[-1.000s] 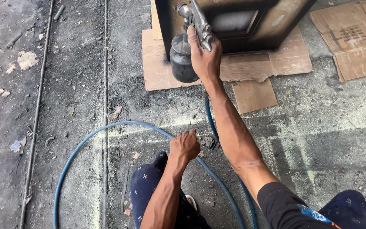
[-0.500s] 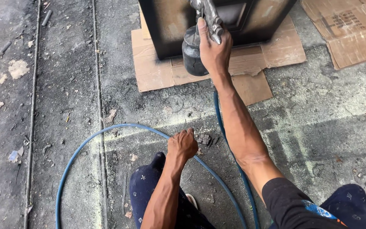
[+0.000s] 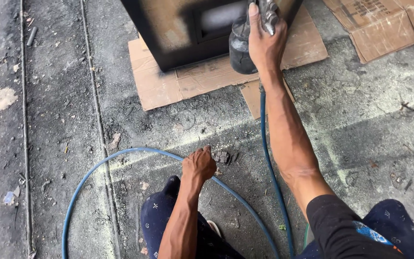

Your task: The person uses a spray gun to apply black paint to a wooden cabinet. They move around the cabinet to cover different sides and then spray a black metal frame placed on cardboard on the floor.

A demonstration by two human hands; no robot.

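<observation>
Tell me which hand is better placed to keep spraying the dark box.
Right. The right hand already holds the spray gun up against the box; the left hand is a closed fist on the ground by the blue hose.

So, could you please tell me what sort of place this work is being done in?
Probably a rough workshop floor or yard used for spray painting. The right hand holds a spray gun fed by a blue hose, cardboard sheets shield the grimy concrete floor, and the box-shaped piece is blackened.

Right hand (image 3: 266,45) reaches forward, fingers clenched; left hand (image 3: 199,164) fisted low.
</observation>
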